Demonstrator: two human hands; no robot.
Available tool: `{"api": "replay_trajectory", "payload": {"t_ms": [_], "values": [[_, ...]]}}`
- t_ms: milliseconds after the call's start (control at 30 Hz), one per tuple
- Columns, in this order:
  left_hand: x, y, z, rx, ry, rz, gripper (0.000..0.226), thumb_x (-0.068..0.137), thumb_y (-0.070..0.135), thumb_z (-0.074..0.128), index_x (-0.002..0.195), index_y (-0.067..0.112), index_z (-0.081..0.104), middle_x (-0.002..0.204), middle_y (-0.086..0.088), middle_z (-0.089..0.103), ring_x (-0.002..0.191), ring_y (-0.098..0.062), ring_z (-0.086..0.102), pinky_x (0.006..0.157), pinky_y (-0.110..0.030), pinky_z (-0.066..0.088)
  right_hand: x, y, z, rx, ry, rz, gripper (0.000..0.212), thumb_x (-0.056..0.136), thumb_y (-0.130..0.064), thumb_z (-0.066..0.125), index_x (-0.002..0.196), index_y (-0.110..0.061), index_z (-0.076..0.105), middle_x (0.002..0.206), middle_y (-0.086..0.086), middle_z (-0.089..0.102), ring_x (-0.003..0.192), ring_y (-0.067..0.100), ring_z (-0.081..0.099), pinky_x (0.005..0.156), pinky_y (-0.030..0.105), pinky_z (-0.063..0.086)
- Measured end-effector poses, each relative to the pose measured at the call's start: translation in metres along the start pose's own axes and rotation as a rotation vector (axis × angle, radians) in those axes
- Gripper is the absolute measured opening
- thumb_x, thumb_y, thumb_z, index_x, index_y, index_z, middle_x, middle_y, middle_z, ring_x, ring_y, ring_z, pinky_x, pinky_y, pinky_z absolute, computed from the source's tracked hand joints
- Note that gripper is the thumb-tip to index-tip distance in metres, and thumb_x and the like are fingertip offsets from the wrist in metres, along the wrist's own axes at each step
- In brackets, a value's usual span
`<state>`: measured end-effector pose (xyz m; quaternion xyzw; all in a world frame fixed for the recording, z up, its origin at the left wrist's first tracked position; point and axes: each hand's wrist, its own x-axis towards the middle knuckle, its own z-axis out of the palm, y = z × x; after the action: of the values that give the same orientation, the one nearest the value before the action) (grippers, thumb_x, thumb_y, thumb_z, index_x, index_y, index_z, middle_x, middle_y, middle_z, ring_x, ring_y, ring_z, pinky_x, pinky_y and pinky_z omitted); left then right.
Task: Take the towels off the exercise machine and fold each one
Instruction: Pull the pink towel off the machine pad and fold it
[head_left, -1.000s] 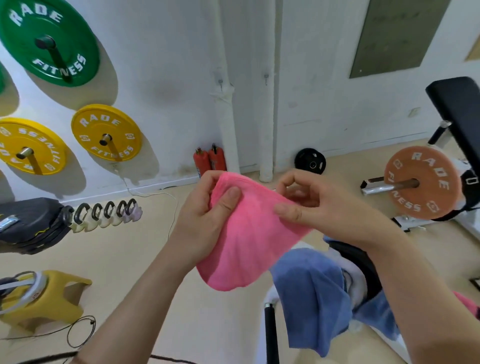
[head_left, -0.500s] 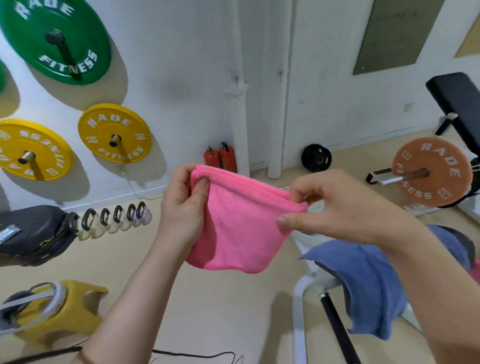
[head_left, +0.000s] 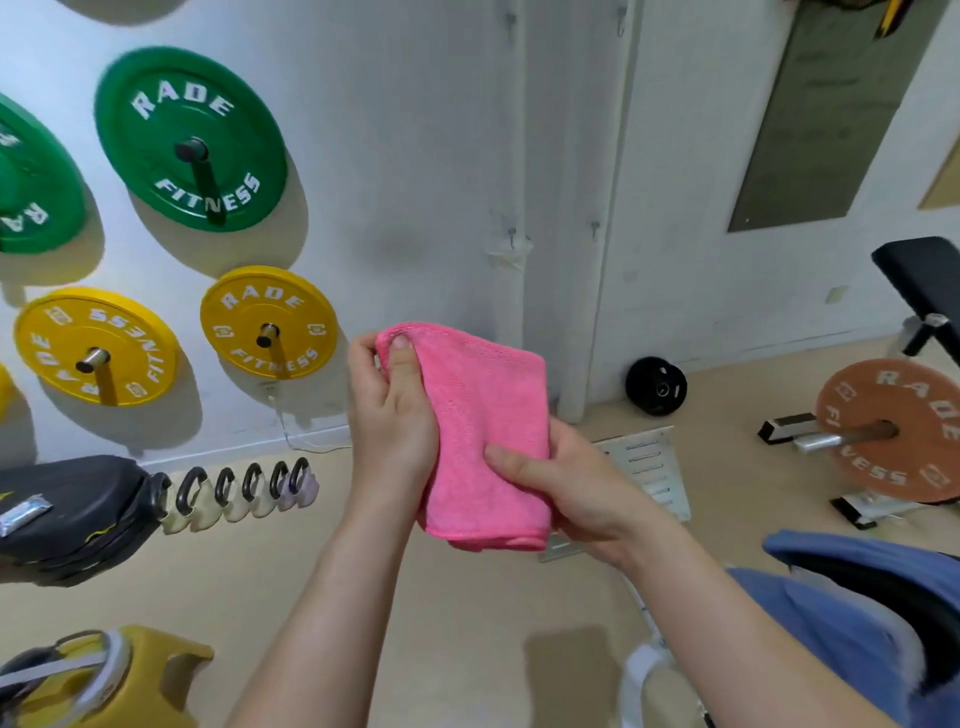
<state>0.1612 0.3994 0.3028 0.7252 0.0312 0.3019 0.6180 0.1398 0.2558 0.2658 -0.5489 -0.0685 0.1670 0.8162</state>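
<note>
Pink towel (head_left: 488, 431), already doubled into a compact, thick rectangle, hangs upright in the air in front of the person, well above the floor and clear of the machine, held between both hands. The left hand (head_left: 389, 431) pinches its upper left corner, thumb pressed on the front face and fingers curled behind, which seems meant to keep the stacked layers lined up at the top. The right hand (head_left: 571, 493) grips the lower right side, thumb laid across the front and fingers wrapped behind, probably to steady the loose hems that show at the bottom edge and flatten the bundle. Holding opposite corners keeps the cloth taut, so this fold looks close to finished. Low on the right, a blue towel (head_left: 841, 623) lies draped over the black pad (head_left: 883, 577) of the exercise machine, not yet taken off, so it is likely next. Beyond, yellow plates (head_left: 268, 322) and a green plate (head_left: 190, 137) hang on wall pegs.
</note>
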Motion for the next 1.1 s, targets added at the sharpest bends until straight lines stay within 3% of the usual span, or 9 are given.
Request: {"api": "replay_trajectory", "payload": {"t_ms": [100,267,367,467,633,800,1000,1100], "values": [[0.029,-0.013,0.006,0.148,-0.009,0.167,0.009,0.101,0.024,0.037,0.100,0.018,0.042,0.087,0.014,0.048,0.080,-0.007,0.044,0.071,-0.022,0.030,0.022,-0.009,-0.011,-0.249,0.224,-0.207,0.043,0.080,-0.012,0.074,0.119,-0.016,0.057,0.112,0.004,0.071,0.095,0.014,0.070,0.077,0.025,0.057],[0.082,-0.032,0.049,0.244,-0.044,0.246,0.016,0.101,0.024,0.035,0.104,0.010,0.042,0.083,0.015,0.046,0.068,-0.003,0.042,0.063,-0.024,0.027,0.070,-0.026,-0.042,-0.479,0.284,-0.465,0.034,0.080,-0.018,0.076,0.108,-0.015,0.058,0.098,0.000,0.070,0.090,0.017,0.069,0.075,0.030,0.058],[0.121,-0.044,0.090,0.239,-0.142,0.131,0.013,0.101,0.032,0.035,0.103,0.020,0.042,0.080,0.015,0.049,0.070,0.003,0.048,0.058,-0.022,0.031,0.109,-0.044,-0.079,-0.451,0.256,-0.427,0.027,0.081,-0.022,0.073,0.105,-0.018,0.059,0.097,-0.003,0.072,0.088,0.012,0.070,0.072,0.026,0.058],[0.161,-0.049,0.134,0.136,-0.261,0.126,0.006,0.100,0.027,0.041,0.099,0.030,0.047,0.071,0.008,0.049,0.058,-0.002,0.042,0.055,-0.022,0.035,0.151,-0.075,-0.124,-0.519,0.180,-0.299,0.029,0.079,-0.029,0.074,0.104,-0.022,0.064,0.099,-0.004,0.073,0.093,0.012,0.070,0.082,0.028,0.057],[0.218,-0.044,0.198,0.021,-0.326,0.279,0.021,0.099,0.012,0.042,0.095,0.032,0.046,0.075,0.008,0.049,0.060,0.001,0.041,0.056,-0.012,0.035,0.223,-0.132,-0.171,-0.263,0.117,-0.279,0.052,0.072,-0.028,0.080,0.118,-0.023,0.059,0.110,0.005,0.072,0.102,0.019,0.069,0.088,0.038,0.056],[0.286,-0.067,0.240,-0.047,-0.315,0.197,0.022,0.098,0.009,0.043,0.095,0.030,0.048,0.080,0.003,0.052,0.066,-0.002,0.044,0.059,-0.015,0.037,0.288,-0.179,-0.197,-0.330,0.085,-0.362,0.072,0.068,-0.022,0.080,0.127,-0.043,0.045,0.108,0.012,0.069,0.094,0.027,0.071,0.082,0.041,0.058],[0.387,-0.092,0.279,-0.174,-0.290,0.147,0.033,0.094,-0.003,0.044,0.096,0.028,0.051,0.081,-0.006,0.059,0.066,-0.009,0.047,0.057,-0.019,0.037,0.384,-0.225,-0.215,-0.732,0.048,-0.416,0.025,0.078,-0.021,0.079,0.096,-0.025,0.062,0.103,0.010,0.066,0.083,0.032,0.069,0.083,0.042,0.057],[0.451,-0.104,0.298,-0.189,-0.272,0.141,0.034,0.094,0.000,0.046,0.103,0.032,0.049,0.078,-0.006,0.058,0.064,-0.012,0.046,0.058,-0.024,0.037,0.440,-0.249,-0.211,-0.809,0.049,-0.448,0.012,0.082,-0.019,0.074,0.087,-0.015,0.064,0.083,0.004,0.066,0.069,0.015,0.062,0.066,0.026,0.052]]}}
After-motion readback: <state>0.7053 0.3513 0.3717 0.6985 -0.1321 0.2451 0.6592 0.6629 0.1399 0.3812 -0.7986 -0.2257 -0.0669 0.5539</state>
